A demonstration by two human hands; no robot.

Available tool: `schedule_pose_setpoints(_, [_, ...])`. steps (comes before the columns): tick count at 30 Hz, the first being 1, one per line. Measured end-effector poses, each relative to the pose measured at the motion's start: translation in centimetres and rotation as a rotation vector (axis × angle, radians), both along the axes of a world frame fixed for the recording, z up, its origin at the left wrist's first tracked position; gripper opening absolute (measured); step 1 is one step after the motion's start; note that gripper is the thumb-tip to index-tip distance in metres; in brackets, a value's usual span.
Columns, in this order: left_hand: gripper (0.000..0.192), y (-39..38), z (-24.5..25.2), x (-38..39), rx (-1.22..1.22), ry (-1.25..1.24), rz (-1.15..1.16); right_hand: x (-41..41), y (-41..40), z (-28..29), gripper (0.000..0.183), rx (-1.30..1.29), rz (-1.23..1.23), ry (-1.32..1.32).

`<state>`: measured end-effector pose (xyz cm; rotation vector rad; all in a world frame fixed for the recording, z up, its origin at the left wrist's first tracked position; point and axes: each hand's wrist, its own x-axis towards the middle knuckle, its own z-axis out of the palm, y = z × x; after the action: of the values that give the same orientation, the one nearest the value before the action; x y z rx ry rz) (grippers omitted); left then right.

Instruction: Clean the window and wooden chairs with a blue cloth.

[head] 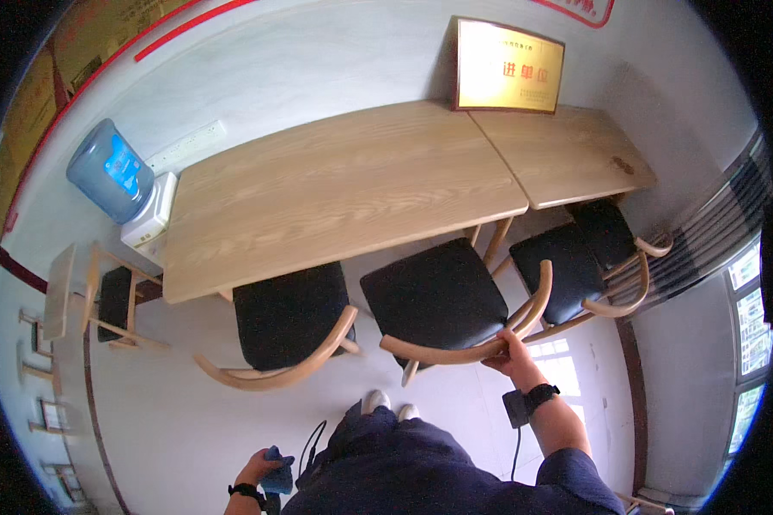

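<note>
My right hand (515,359) grips the curved wooden backrest (435,351) of the middle chair, its fingers around the rail. That chair has a black padded seat (435,293) partly tucked at the long edge of a wood-grain table (341,180). Down at the lower left, my left hand (255,466) holds a bunched blue cloth (279,472), away from the furniture. Another chair with a black seat (293,312) stands just left of the middle one, its front under the tabletop.
A smaller table (567,158) adjoins on the right, with more black-seated chairs (557,270) beside it. A gold plaque (510,67) bearing writing leans on the wall. A water dispenser (151,215) carries a blue bottle (111,170) at left. Dark curtains (696,238) hang by the window.
</note>
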<state>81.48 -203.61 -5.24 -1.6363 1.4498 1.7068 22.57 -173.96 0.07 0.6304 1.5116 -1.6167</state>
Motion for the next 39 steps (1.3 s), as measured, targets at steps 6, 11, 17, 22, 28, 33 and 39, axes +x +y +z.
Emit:
schedule_pose_setpoints(6, [0.056,3.3,0.6,0.7,-0.006,-0.155,-0.043,4.0,1.3,-2.1,0.048,-0.123,-0.044,-0.017])
schedule_pose_setpoints(11, [0.035,5.1,7.3,-6.6,-0.095,-0.171,-0.121,5.8,3.8,-4.4,0.033,-0.052,-0.129,-0.060])
schedule_pose_setpoints(17, [0.025,2.9,5.9,-5.5,-0.166,0.091,-0.126,7.4,5.9,-6.4,0.035,-0.106,-0.138,-0.095])
schedule_pose_setpoints(22, [0.038,-0.4,8.2,-6.8,-0.251,0.330,0.148,8.1,6.8,-4.6,0.047,-0.177,-0.031,-0.108])
schedule_pose_setpoints(28, [0.045,-5.9,10.6,-9.1,-0.069,0.813,0.377,8.9,5.5,6.0,0.038,0.162,0.936,0.125])
schedule_pose_setpoints(33, [0.039,-9.5,12.1,-14.0,0.347,0.927,0.466,15.9,-12.2,10.2,0.082,-0.453,1.056,0.457])
schedule_pose_setpoints(39, [0.032,-15.5,10.9,-13.2,0.108,0.858,0.033,27.8,-30.9,5.6,0.042,-0.619,0.845,0.083])
